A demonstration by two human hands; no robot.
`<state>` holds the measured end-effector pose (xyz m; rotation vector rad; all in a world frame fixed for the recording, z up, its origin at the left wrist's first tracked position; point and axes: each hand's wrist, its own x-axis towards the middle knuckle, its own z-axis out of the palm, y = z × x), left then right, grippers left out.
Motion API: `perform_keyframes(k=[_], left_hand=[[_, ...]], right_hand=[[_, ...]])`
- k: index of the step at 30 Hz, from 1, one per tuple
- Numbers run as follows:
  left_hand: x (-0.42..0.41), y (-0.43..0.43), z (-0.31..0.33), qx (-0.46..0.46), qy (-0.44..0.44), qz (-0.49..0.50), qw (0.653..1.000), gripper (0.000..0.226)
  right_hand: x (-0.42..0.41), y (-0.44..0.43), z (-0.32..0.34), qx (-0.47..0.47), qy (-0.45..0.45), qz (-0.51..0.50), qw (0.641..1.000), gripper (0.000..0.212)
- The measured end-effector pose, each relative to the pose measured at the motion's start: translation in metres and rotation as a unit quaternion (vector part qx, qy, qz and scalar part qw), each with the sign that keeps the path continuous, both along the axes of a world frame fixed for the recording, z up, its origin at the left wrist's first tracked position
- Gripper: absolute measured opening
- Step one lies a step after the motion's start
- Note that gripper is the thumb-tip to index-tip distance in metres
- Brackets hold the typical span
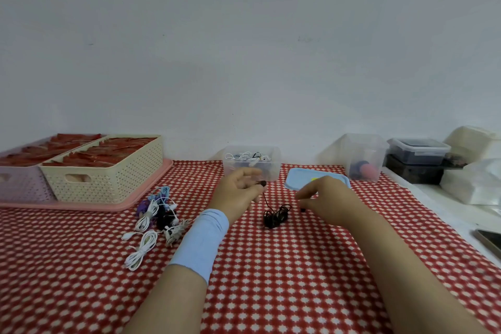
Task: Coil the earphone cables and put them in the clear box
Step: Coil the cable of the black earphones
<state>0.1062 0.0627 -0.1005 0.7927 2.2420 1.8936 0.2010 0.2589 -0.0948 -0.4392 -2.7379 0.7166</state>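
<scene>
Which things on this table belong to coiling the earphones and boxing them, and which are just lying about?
For the job: black earphones, pinched by the left hand and right hand; earphone pile; clear box.
Lying about: cream basket; pink tray; second clear tub; dark lidded box; phone.

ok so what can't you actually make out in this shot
Head view only:
1. Whatever the right hand pinches beside the black earphone cable: tiny black tip, too small to identify.
2. Lower contents of the clear plastic box: blocked by the left hand and cloudy walls.
3. Flat dark device at the right: cut off by the frame edge.
</scene>
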Motion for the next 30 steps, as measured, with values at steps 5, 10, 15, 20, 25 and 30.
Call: perform_keyframes(k=[5, 10, 15, 20, 25, 30], left_hand=[[-0.004, -0.007, 0.0, -0.044, 0.007, 0.002, 0.999, 0.023], [-0.005, -0.011, 0.001, -0.062, -0.005, 0.007, 0.998, 0.015], [-0.011, -0.018, 0.003, -0.114, 0.02, 0.029, 0.993, 0.012], [-0.012, -0.026, 0.008, -0.133, 0.044, 0.056, 0.989, 0.014], [-0.014, -0.029, 0.008, -0.087, 0.024, 0.062, 0.994, 0.017], [-0.016, -0.032, 0.004, -0.152, 0.047, 0.083, 0.984, 0.015]], right_hand=[[-0.002, 0.002, 0.002, 0.119, -0.083, -0.007, 0.989, 0.011], [-0.01, 0.001, -0.003, 0.116, -0.075, -0.005, 0.99, 0.007], [-0.015, -0.006, -0.003, 0.102, 0.009, 0.001, 0.995, 0.022], [-0.016, -0.011, -0.008, 0.007, 0.054, 0.029, 0.998, 0.015], [-0.017, -0.018, -0.007, -0.061, 0.102, 0.053, 0.992, 0.025], [-0.017, -0.03, -0.006, -0.075, 0.084, 0.077, 0.991, 0.022]])
